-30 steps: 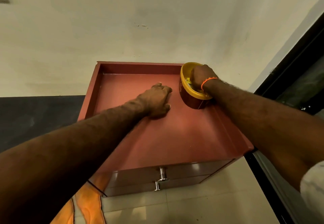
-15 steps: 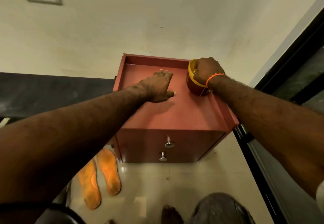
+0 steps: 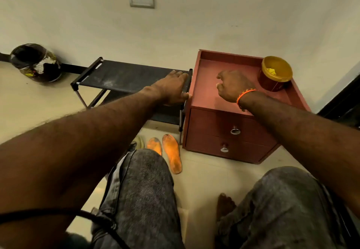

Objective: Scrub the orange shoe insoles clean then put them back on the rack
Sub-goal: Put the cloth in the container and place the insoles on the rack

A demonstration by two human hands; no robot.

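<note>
I am looking down past two knees in mottled grey denim (image 3: 140, 186) and one bare foot (image 3: 224, 204). Left of the red cabinet (image 3: 229, 132), two flat orange insoles (image 3: 172, 153) are lying side by side on the pale floor, grimy, one partly hidden by a knee. The left hand (image 3: 171, 87) is resting flat, fingers straight, on the black fabric rack (image 3: 120, 75) beside the cabinet. The right hand (image 3: 233, 85), wearing one orange band, is hovering over the cabinet top, fingers loosely curled, holding nothing. One round yellow-lined tub (image 3: 275, 72) is sitting at the cabinet's far right corner.
</note>
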